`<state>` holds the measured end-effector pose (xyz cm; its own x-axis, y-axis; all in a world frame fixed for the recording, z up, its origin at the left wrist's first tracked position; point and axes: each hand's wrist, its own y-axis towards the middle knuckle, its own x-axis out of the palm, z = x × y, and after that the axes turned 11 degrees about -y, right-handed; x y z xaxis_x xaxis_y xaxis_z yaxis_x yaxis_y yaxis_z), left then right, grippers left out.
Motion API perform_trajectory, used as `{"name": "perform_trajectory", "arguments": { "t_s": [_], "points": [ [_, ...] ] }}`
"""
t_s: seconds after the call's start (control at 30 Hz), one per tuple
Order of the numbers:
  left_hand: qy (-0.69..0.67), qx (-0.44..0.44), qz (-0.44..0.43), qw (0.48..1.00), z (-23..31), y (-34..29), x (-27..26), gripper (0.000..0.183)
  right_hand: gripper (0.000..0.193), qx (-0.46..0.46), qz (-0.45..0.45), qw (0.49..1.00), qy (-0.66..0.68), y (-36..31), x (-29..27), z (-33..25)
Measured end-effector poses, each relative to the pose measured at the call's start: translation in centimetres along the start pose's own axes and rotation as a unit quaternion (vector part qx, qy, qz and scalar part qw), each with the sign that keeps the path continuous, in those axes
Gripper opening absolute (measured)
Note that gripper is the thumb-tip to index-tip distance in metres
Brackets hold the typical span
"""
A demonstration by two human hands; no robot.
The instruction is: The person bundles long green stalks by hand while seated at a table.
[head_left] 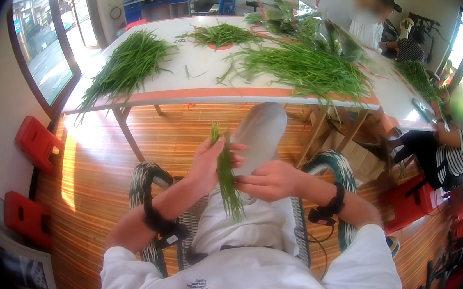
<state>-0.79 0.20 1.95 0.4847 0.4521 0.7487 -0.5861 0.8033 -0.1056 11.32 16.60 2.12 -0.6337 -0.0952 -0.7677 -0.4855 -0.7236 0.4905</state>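
Note:
Upright above my lap is a small bunch of garlic chives [225, 170], long thin green leaves with their paler ends at the top. My left hand [210, 159] is closed round its upper part, the thumb near the top. From the other side my right hand [272, 181] comes in with its fingers bent together, the fingertips pinched at the right edge of the bunch lower down. Whether they grip one leaf or several, I cannot tell. The leaf tips hang free below both hands.
Ahead stands a white table [197, 83] with an orange edge. It bears a chive pile [131, 62] at left, a larger pile [302, 66] at right and clear plastic bags [324, 36]. Red stools [38, 143] stand at left. Two people sit at right, one in a striped top [458, 154].

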Motion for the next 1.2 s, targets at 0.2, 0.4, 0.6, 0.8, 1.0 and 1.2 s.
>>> {"name": "perform_trajectory", "arguments": {
  "t_s": [0.2, 0.4, 0.6, 0.8, 1.0, 1.2],
  "points": [
    [0.005, 0.023, 0.043, 0.999, 0.4, 0.3, 0.2, 0.03, 0.04, -0.004, 0.029, 1.0, -0.011, -0.4, 0.8, -0.7],
    [0.036, 0.049, 0.027, 0.998, 1.1, -0.2, -0.3, 0.023, 0.037, 0.05, 0.048, 0.997, 0.03, 0.6, -1.3, 0.3],
    [0.064, 0.062, 0.043, 0.995, 0.4, 0.6, -0.4, 0.016, 0.033, 0.349, 0.095, 0.886, -0.29, -3.8, -2.1, 7.4],
    [0.102, 0.013, -0.011, 0.995, 0.5, 0.2, -0.4, 0.016, 0.021, 0.492, 0.009, 0.801, -0.341, -6.8, -6.0, 9.0],
    [0.122, -0.014, -0.028, 0.992, 0.3, 0.1, 0.0, 0.016, 0.031, 0.685, -0.182, 0.66, -0.249, -9.5, -8.1, 8.6],
    [0.117, -0.003, -0.032, 0.993, 0.9, -0.3, -0.3, 0.017, 0.028, 0.71, -0.097, 0.661, -0.223, -10.4, -4.0, 9.6]
  ]
}}
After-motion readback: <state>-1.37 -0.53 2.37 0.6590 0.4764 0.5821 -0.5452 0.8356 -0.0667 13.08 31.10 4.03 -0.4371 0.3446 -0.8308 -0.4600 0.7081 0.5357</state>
